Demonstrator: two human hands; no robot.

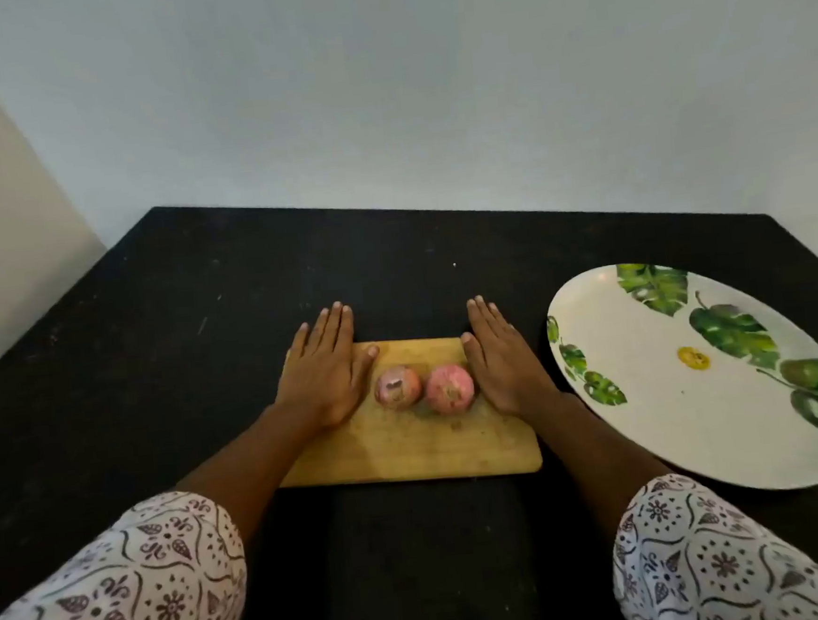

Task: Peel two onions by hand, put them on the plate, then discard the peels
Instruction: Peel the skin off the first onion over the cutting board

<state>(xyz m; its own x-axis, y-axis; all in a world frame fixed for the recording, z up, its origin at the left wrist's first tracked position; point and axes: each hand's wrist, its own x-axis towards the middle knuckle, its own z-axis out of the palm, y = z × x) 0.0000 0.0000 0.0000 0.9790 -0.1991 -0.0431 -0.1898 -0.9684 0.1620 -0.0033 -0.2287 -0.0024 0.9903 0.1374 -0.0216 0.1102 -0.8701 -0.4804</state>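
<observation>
— Black counter, matte and faintly speckled, fills the lower frame under a plain pale wall. What sits on it?

— At the centre is a wooden cutting board, rectangular with rounded corners, its face scuffed and dotted with small flecks. Two onions rest on it side by side, nearly touching. The left onion and the right onion are both round and pinkish-red. Their papery skin looks to be on, though the left one has a flaking patch.

— And the hands?

— The left hand lies palm down at the board's left edge, just beside the left onion. The right hand mirrors it beside the right onion. All the fingers are straight and close together, grasping nothing, with the tips reaching past the board's far edge.

— Why lie like that?

— I read it as a ready pose: the hands bracket the onions, which would roll easily. Peeling doesn't look begun.

— Where is the plate?

— At the right of the frame. The plate is large, round and smooth, white with green leaf prints and a small yellow mark. Neither onion is on it. It probably sits near the right hand so the peeled onions have a short way to go. Patterned sleeves fill the lower corners. I can't see any bin for the peels.
</observation>
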